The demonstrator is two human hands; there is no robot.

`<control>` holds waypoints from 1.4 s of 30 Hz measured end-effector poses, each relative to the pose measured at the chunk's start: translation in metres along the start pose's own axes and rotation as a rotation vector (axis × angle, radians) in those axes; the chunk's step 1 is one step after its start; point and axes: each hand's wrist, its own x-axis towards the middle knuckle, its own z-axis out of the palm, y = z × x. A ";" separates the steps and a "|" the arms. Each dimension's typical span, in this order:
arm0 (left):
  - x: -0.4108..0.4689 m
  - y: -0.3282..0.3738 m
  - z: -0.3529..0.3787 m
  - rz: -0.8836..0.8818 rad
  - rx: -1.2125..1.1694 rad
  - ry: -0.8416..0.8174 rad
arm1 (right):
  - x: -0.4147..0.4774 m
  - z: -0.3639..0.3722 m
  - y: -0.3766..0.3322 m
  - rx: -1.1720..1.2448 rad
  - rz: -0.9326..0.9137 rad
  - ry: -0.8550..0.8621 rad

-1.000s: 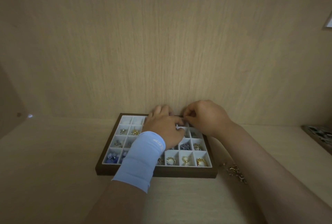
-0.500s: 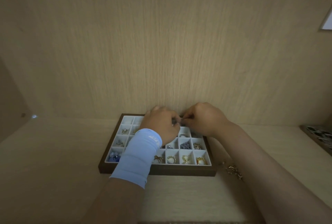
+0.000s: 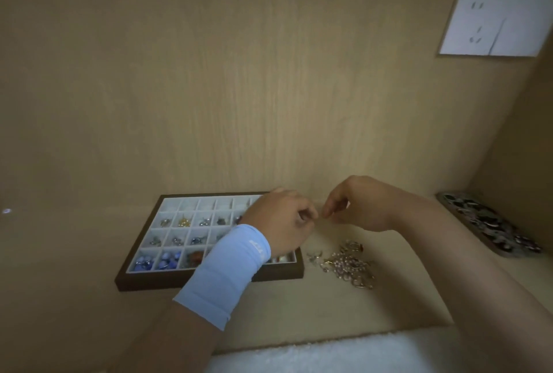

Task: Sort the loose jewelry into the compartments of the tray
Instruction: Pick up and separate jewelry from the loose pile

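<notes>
Our left hand (image 3: 281, 220) pinches a small greyish piece (image 3: 300, 218) over the right edge of the dark brown wooden tray with white compartments (image 3: 209, 278). The curled right hand (image 3: 356, 208) meets it, but we cannot tell its grip. The golden pile of loose jewelry (image 3: 350, 262) lies on the desk (image 3: 299, 307), just beside the tray. If the pinch slips, the piece may fall into a wrong compartment.

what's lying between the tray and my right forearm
In the head view, a heap of loose jewelry, gold and pearly pieces, lies on the wooden surface between the tray and the right forearm.
</notes>
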 end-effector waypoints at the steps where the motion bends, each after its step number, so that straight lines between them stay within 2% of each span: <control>1: -0.001 0.006 0.004 0.021 0.024 -0.022 | -0.004 0.001 0.005 -0.008 0.015 -0.020; 6: -0.003 0.016 0.017 0.098 0.208 -0.120 | -0.015 0.005 0.024 -0.002 0.095 -0.117; 13: -0.004 0.016 0.020 0.085 0.186 -0.116 | -0.010 0.014 0.027 0.002 0.058 -0.102; 19: -0.005 0.010 0.024 -0.020 -0.073 -0.035 | -0.008 0.014 0.030 0.172 0.006 -0.044; 24: -0.005 0.011 0.021 -0.151 -0.426 0.029 | -0.012 0.010 0.025 0.476 -0.059 -0.020; 28: -0.004 0.007 0.018 -0.181 -0.597 0.141 | -0.013 0.012 0.018 0.700 -0.048 0.005; 33: -0.004 -0.001 0.015 -0.203 -0.675 0.246 | -0.009 0.019 0.009 0.883 0.029 0.040; 36: -0.004 -0.002 0.013 -0.209 -0.701 0.273 | -0.005 0.025 0.002 0.925 0.081 0.119; 42: -0.002 -0.008 0.003 -0.294 -0.749 0.291 | 0.001 0.032 -0.019 1.046 0.075 0.287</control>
